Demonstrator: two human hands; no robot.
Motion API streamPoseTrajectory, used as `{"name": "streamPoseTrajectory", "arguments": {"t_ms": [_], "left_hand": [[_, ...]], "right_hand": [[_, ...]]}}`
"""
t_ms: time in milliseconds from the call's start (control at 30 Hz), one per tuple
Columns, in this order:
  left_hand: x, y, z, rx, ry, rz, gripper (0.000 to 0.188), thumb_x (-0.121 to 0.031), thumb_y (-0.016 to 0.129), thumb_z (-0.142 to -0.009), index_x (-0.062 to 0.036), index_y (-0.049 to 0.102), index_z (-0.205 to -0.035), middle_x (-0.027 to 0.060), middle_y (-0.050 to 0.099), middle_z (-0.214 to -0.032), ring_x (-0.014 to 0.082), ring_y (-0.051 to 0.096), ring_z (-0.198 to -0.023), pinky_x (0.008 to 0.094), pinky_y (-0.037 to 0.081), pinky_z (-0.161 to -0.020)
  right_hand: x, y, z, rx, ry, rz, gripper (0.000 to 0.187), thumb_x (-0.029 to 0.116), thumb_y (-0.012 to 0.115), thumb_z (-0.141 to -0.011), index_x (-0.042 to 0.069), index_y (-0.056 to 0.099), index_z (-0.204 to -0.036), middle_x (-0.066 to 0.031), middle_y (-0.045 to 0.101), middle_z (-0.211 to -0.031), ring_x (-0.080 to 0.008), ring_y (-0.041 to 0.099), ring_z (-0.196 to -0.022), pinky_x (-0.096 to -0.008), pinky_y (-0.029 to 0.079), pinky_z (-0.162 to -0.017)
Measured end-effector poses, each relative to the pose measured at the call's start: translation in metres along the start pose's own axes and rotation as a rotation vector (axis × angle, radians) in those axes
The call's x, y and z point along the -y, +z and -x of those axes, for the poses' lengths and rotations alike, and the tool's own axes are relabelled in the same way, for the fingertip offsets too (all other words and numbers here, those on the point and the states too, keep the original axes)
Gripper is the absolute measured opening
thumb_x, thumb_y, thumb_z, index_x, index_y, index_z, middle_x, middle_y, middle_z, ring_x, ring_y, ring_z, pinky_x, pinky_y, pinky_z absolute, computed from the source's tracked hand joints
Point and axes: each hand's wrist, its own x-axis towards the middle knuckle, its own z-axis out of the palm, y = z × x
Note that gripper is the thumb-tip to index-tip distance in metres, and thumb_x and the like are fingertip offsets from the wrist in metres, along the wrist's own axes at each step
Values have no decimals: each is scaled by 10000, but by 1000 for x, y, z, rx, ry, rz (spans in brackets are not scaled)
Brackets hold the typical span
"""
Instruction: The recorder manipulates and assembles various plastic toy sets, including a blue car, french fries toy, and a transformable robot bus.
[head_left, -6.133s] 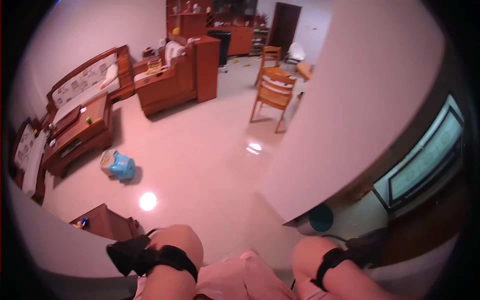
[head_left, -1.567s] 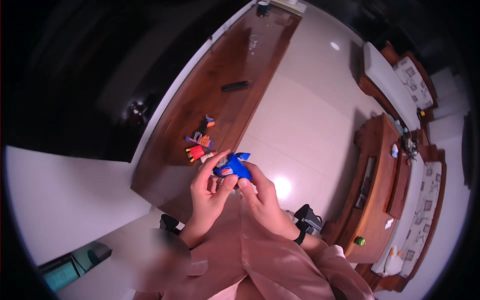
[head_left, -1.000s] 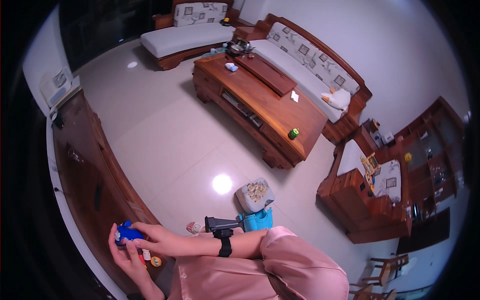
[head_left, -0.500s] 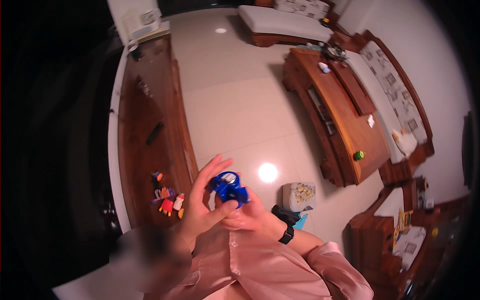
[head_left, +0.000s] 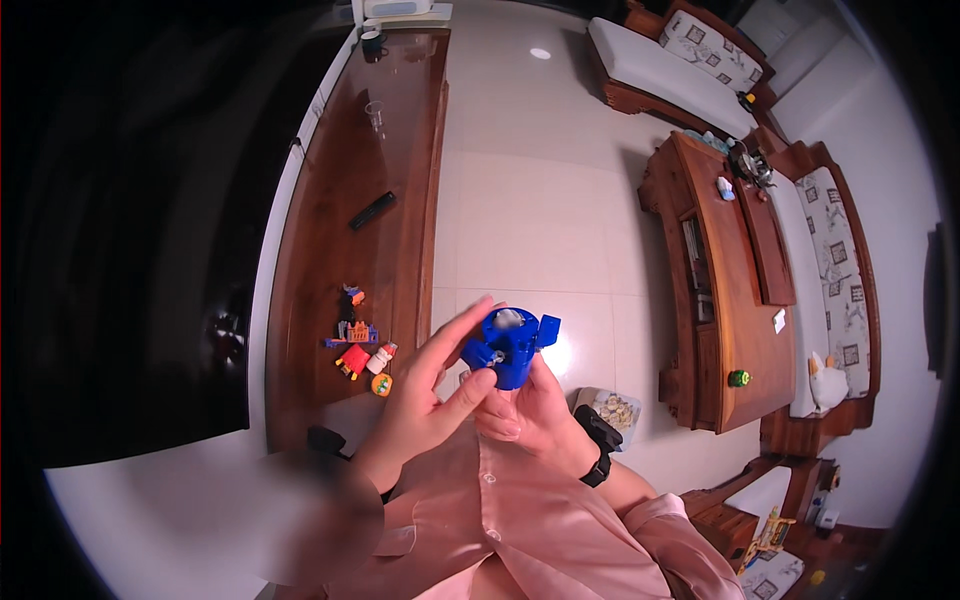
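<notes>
In front of my chest, both hands hold a glossy blue plastic piece (head_left: 515, 352). It is round like a short cylinder, with a whitish patch in its top and small blue blocks sticking out at two sides. Its exact kind I cannot make out. My left hand (head_left: 428, 405) grips it from the left, the thumb pressed to its lower front and the fingers behind. Beneath and to its right, my right hand (head_left: 530, 415) wraps the fingers round the lower part; some of them are hidden.
On the left runs a long wooden cabinet (head_left: 400, 130) bearing a black remote (head_left: 373, 210), small toy figures (head_left: 358, 333) and a glass (head_left: 375, 115). At right stand a wooden coffee table (head_left: 745, 345) and a cushioned bench (head_left: 845, 265). A pale tub (head_left: 630, 432) sits on the tiled floor.
The blue piece has turned in my hands, so its whitish top and protruding side blocks show more. The whole view has shifted, with the furniture now farther right. Both hands keep hold.
</notes>
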Motion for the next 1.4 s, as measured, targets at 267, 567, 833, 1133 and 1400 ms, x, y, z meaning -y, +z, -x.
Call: {"name": "streamPoseTrajectory", "arguments": {"t_ms": [267, 567, 833, 1133, 1400], "left_hand": [[0, -10, -6, -232, 280, -616, 148, -33, 670, -809, 20, 641, -943, 114, 641, -829, 214, 649, -712, 282, 499, -598], [-10, -4, -4, -249, -142, -325, 201, -153, 597, -911, 14, 602, -801, 44, 610, -616, 85, 578, -532, 212, 410, -482], [0, -12, -9, -165, -321, 193, 243, -237, 539, -953, -15, 548, -856, 13, 581, -657, 51, 542, -570, 187, 413, -504], [2, -18, -9, -91, -333, 206, 148, -110, 586, -912, -38, 490, -825, 10, 561, -684, 37, 525, -617, 184, 409, -528], [-2, -25, 0, 17, -246, -65, 150, -85, 573, -908, 19, 544, -1013, 50, 623, -813, 72, 582, -701, 202, 463, -595]], "right_hand": [[-2, 9, -8, -81, -68, 142, 654, 628, 365, -899, 47, 478, -1177, -55, 518, -755, -151, 472, -564, -261, 382, -530], [-1, 19, -8, -316, -200, 544, 674, 642, 504, -835, 25, 482, -1104, -41, 515, -733, -134, 491, -589, -256, 379, -542], [6, 21, -13, -131, -85, 395, 706, 665, 440, -852, 9, 478, -1111, -53, 529, -747, -131, 464, -557, -241, 375, -526], [3, 16, -10, -258, -155, 558, 663, 595, 514, -859, -16, 483, -1115, -68, 528, -737, -146, 505, -582, -248, 389, -529], [3, 13, -8, -219, -105, 435, 645, 585, 488, -879, -15, 494, -1117, -65, 519, -724, -147, 487, -564, -256, 393, -542]]}}
